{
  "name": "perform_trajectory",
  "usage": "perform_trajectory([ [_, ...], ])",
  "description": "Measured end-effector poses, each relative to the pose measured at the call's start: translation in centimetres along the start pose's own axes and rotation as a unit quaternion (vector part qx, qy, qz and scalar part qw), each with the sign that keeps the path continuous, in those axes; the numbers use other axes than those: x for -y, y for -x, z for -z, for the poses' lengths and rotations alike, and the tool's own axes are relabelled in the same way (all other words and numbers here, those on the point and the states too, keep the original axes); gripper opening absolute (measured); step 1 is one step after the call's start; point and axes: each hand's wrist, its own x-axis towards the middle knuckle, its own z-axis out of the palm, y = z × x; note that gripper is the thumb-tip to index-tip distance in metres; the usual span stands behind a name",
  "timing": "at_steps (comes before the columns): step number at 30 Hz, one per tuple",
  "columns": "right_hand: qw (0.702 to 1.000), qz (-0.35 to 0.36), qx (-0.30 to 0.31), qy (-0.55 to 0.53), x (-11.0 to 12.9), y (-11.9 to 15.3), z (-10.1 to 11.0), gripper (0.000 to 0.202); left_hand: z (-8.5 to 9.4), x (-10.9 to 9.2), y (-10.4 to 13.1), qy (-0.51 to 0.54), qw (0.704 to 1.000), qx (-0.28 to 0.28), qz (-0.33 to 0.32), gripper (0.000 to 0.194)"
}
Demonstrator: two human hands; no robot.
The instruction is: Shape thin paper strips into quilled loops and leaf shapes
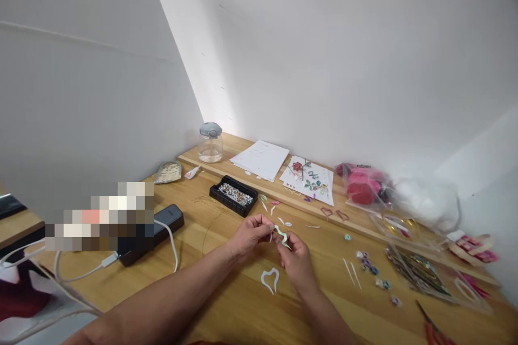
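Note:
Both hands meet over the wooden table near the middle of the view. My left hand (254,234) pinches the upper left end of a small wavy pale green strip (282,235). Fingers of my right hand (295,256) are closed on the lower right end of that strip. A small white piece hangs just below my left fingertips. On the table below the hands lies a white heart-shaped outline (270,281). Small white and pink leaf-shaped pieces (274,207) are scattered just beyond the hands.
Beyond the hands are a black bead tray (233,195), white papers (260,159) and a lidded jar (210,143). A black power strip (172,219) with white cables is at left. Bagged materials (421,275), small beaded pieces (367,263) and orange-handled pliers (432,330) lie at right.

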Motion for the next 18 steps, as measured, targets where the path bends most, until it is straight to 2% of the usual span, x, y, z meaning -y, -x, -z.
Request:
perform_trajectory([
  [7,1.0,0.005,-0.001,0.018,-1.5,-0.6,0.5,0.039,0.7,0.5,-1.2,0.103,0.994,-0.04,0.012,0.032],
  [13,0.999,-0.006,-0.008,0.033,-1.7,-0.9,0.9,0.045,1.6,0.2,-2.2,0.162,0.985,-0.062,0.004,0.034],
  [16,0.997,-0.018,-0.047,0.062,-0.5,-0.7,2.1,0.049,2.0,0.3,-2.5,0.164,0.984,-0.062,-0.005,0.033],
  [18,0.991,-0.006,-0.086,0.105,2.0,-0.6,3.3,0.049,2.0,0.6,-2.7,0.164,0.985,-0.06,-0.013,0.031],
])
